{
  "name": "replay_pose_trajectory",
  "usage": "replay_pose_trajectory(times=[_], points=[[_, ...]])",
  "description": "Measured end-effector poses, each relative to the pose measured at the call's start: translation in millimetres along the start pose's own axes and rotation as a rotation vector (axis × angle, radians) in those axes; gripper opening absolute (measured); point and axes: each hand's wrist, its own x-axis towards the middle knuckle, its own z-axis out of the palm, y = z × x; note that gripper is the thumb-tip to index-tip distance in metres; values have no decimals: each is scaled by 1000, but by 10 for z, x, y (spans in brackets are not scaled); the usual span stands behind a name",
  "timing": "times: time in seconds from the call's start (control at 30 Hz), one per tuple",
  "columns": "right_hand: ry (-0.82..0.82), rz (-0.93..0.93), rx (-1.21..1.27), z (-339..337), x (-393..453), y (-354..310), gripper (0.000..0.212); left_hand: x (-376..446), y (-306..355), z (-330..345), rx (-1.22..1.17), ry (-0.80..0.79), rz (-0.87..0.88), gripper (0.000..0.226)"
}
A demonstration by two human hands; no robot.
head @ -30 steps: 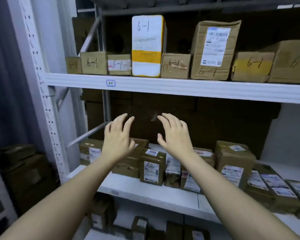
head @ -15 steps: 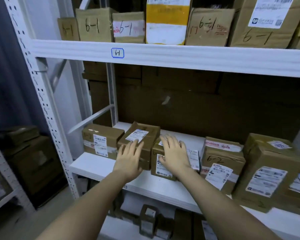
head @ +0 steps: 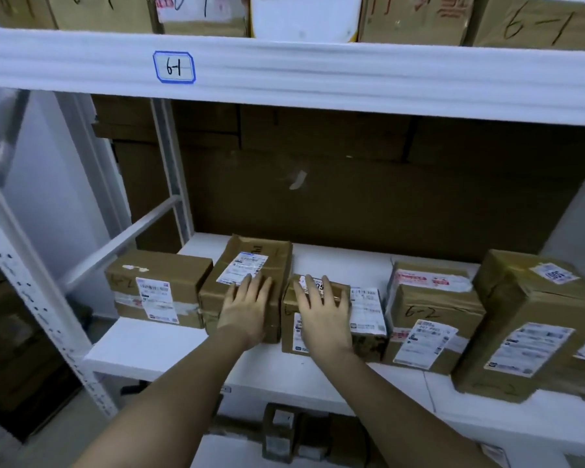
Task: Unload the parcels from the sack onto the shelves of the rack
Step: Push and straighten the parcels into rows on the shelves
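Two small taped cardboard parcels side by side on middle shelf [head: 156, 346] of rack: tilted parcel [head: 250, 282] under left hand [head: 245, 309], squat parcel [head: 318, 319] under right hand [head: 321, 312], fingers of both spread flat on top, clasping nothing. Probably light, stiff-walled, tape slick; best taken by opposite side faces. More labelled boxes [head: 433, 312] just beside; sack out of view.
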Motion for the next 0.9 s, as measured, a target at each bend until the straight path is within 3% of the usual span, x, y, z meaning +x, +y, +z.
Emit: replay_pose_trajectory(times=[0.13, 0.53, 0.9], points=[[10, 21, 5, 4, 36, -19, 86, 185, -4, 29, 72, -28, 78, 92], [7, 30, -31, 110, 266, 43, 85, 233, -43, 182, -12, -17, 130, 104], [5, 25, -29, 77, 279, 44, 85, 208, -37, 171, 0, 2, 133, 96]])
